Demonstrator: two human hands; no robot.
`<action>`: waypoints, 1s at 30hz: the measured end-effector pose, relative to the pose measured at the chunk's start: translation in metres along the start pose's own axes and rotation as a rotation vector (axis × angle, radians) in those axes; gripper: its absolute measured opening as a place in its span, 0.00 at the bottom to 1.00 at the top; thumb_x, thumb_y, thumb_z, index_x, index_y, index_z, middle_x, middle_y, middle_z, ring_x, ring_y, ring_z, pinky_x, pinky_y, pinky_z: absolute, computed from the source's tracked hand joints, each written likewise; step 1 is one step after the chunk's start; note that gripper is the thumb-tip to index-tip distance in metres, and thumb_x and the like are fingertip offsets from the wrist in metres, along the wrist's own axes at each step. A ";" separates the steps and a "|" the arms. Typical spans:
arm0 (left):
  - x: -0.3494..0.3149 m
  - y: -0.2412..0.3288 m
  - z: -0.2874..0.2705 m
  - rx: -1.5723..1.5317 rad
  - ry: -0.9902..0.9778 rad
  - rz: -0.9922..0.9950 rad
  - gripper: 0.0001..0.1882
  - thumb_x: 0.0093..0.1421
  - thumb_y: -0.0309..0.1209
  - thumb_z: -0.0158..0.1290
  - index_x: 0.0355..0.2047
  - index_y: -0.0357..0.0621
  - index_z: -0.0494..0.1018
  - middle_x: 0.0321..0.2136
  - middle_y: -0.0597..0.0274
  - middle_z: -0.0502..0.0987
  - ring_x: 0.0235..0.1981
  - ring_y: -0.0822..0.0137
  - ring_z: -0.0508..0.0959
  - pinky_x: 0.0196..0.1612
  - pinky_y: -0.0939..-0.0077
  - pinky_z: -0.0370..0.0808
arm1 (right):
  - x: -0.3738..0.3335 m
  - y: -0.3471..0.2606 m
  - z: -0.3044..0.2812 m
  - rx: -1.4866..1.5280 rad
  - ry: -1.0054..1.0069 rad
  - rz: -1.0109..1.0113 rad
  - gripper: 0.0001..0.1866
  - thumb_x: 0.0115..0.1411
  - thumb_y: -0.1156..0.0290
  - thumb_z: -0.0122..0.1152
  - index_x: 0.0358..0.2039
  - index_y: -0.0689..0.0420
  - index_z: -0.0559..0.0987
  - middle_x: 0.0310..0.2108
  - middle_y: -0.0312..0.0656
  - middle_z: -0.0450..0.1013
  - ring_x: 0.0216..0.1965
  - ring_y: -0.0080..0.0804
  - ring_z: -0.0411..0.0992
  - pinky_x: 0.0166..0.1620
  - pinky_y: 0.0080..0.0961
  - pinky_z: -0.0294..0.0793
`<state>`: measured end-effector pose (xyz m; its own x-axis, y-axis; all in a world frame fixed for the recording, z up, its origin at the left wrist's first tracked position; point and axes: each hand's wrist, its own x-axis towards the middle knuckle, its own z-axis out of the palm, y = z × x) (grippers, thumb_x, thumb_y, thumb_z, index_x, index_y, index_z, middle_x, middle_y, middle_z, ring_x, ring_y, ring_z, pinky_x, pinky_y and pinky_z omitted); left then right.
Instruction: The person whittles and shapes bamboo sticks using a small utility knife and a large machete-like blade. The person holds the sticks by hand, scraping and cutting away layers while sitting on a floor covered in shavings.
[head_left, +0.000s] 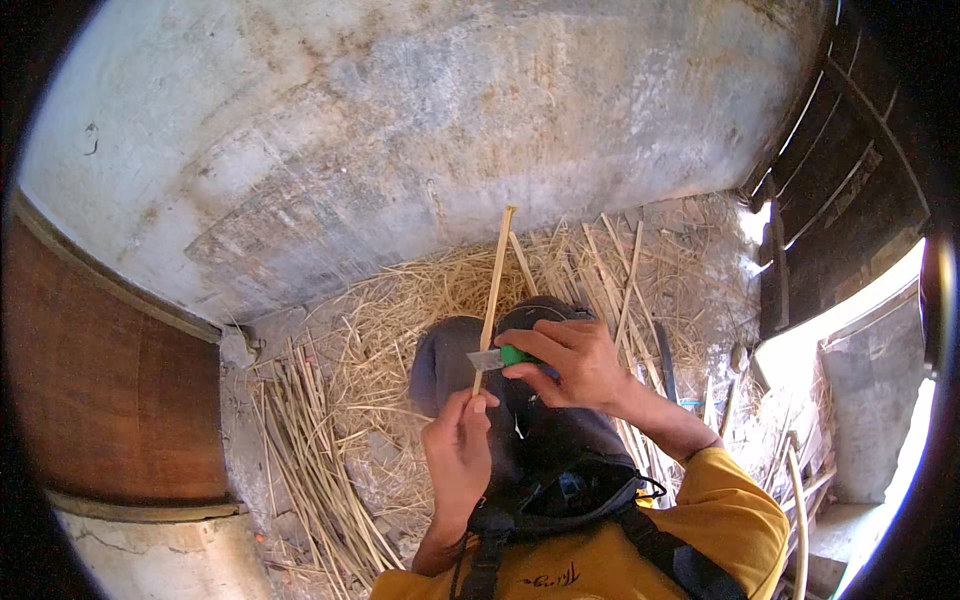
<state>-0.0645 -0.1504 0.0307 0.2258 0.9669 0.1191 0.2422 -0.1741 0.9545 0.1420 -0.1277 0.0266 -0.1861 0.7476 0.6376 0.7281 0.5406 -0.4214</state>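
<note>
A wall (480,110) rises beyond both grips; sticks (315,455) lie to their left. The strip (499,270) extends forward from the left hand (458,440), its near end pinched there. The right hand (572,365) clasps the knife (500,358), blade crossing the strip just beyond that pinch.

Stained pale wall (450,120), brown panel (130,390)

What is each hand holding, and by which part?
The left hand pinches the long, flat, pale-yellow woody strip by its lower part. The right hand grips the grey-bladed metal knife by its green handle.
</note>
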 end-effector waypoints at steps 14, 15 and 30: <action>-0.007 -0.025 -0.006 0.015 0.044 -0.063 0.08 0.70 0.30 0.55 0.40 0.37 0.79 0.19 0.72 0.73 0.21 0.83 0.66 0.24 0.83 0.61 | 0.015 0.069 -0.047 0.095 0.257 0.622 0.16 0.71 0.59 0.55 0.44 0.59 0.81 0.33 0.50 0.81 0.29 0.35 0.79 0.35 0.31 0.73; -0.006 -0.024 -0.006 0.019 0.047 -0.069 0.08 0.70 0.30 0.55 0.40 0.37 0.79 0.19 0.72 0.73 0.21 0.83 0.66 0.24 0.83 0.61 | 0.008 0.053 -0.035 0.192 0.232 0.460 0.15 0.68 0.61 0.60 0.45 0.59 0.81 0.30 0.49 0.79 0.29 0.41 0.79 0.35 0.33 0.75; 0.000 -0.001 0.001 -0.025 -0.016 -0.017 0.08 0.71 0.29 0.54 0.39 0.36 0.78 0.24 0.71 0.75 0.24 0.83 0.66 0.27 0.85 0.62 | -0.004 0.006 0.001 0.010 0.009 -0.010 0.18 0.56 0.56 0.72 0.42 0.53 0.81 0.26 0.39 0.75 0.24 0.41 0.77 0.26 0.35 0.76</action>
<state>-0.0636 -0.1508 0.0290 0.2373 0.9664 0.0985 0.2221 -0.1527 0.9630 0.1465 -0.1272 0.0211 -0.1875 0.7385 0.6477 0.7194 0.5522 -0.4213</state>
